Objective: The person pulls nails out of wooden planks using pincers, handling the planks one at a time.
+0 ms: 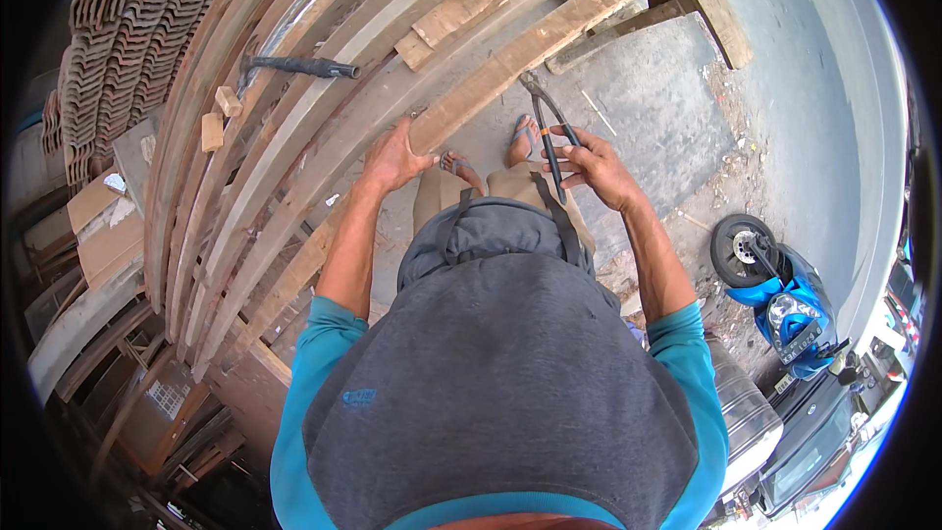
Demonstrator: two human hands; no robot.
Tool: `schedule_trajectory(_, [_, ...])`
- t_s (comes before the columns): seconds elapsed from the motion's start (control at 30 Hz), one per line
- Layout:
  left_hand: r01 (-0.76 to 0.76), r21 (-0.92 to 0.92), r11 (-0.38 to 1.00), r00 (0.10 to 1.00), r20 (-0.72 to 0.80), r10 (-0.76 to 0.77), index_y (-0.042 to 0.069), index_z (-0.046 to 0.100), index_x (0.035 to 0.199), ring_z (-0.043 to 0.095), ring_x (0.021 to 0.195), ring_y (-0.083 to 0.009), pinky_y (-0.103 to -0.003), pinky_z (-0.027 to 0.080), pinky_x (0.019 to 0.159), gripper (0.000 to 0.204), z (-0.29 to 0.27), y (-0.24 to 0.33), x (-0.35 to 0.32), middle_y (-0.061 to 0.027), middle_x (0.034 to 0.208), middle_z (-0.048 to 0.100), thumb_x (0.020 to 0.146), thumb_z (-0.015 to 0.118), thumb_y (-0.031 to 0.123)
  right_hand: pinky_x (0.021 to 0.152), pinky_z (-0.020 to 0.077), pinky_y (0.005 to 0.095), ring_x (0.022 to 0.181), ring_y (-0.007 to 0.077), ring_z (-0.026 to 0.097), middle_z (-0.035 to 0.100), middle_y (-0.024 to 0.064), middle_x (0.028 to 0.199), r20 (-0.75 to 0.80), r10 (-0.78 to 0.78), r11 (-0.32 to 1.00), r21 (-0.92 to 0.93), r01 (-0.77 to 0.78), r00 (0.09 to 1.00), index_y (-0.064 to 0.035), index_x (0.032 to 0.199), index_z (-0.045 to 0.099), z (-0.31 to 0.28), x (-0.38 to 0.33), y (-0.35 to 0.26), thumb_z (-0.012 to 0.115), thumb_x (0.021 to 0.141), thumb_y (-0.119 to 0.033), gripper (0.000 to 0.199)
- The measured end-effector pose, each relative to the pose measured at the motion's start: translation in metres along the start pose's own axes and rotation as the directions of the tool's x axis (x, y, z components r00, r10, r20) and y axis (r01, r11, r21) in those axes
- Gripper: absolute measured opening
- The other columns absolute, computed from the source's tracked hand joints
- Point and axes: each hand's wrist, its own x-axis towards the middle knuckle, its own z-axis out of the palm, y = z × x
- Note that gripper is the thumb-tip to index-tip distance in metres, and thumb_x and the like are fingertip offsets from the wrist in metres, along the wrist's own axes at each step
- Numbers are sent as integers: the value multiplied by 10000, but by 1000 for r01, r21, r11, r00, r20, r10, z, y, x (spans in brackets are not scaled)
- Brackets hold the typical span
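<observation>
My right hand (594, 169) is closed round the black handles of a pair of pincers (549, 123). Their dark jaws point away from me, close to the near edge of a long wooden beam (540, 51). An orange band shows on one handle. My left hand (394, 159) grips this same beam further left, thumb on the near side and fingers over the far side. Beyond it, a hammer (306, 66) with a black handle lies across the stacked beams. A short wood block (461, 15) rests on the beams farther ahead.
Two small wood offcuts (212, 132) sit on the beams at left. Corrugated roof tiles (137, 49) are piled at the far left. A grey board (648, 118) covers the ground ahead right. A blue motorbike (790, 309) stands at right. My sandalled feet are below the beam.
</observation>
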Motion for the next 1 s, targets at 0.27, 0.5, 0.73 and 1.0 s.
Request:
schedule_trajectory(0.27, [54, 46, 997, 998, 36, -56, -52, 438, 1460, 576, 1291, -418, -485, 461, 1069, 956, -3, 7, 0, -295, 1357, 604, 753, 858, 435, 822, 604, 339, 1058, 270, 733, 695, 215, 1237, 85, 54, 996, -75, -48, 995, -10, 1543, 406, -37, 13, -10, 493, 1022, -220, 569])
schedule_trajectory(0.5, [37, 30, 999, 997, 61, -39, 13, 482, 1406, 612, 1233, -441, -525, 491, 1011, 872, -3, 2, 2, -274, 1273, 662, 753, 857, 453, 484, 380, 267, 559, 80, 409, 501, -10, 785, 129, 239, 900, 344, -270, 962, -15, 1327, 556, -4, 11, -9, 546, 1060, -274, 373])
schedule_trajectory(0.73, [-32, -12, 999, 999, 30, 32, -27, 449, 1455, 591, 1279, -412, -488, 473, 1051, 951, 1, -12, 9, -279, 1350, 619, 750, 859, 461, 482, 404, 269, 566, 77, 423, 487, -5, 767, -86, 229, 928, 322, -190, 970, -47, 1035, 552, 50, 19, 18, 506, 1055, -243, 202])
schedule_trajectory(1.0, [-18, -54, 998, 982, 186, 28, -97, 437, 1455, 588, 1290, -400, -443, 452, 1088, 991, -19, -6, 15, -304, 1357, 607, 748, 866, 450, 488, 427, 289, 566, 105, 475, 510, 22, 785, -439, -77, 913, 330, 240, 895, -52, 1046, 505, 143, 73, 90, 519, 1078, -258, 209])
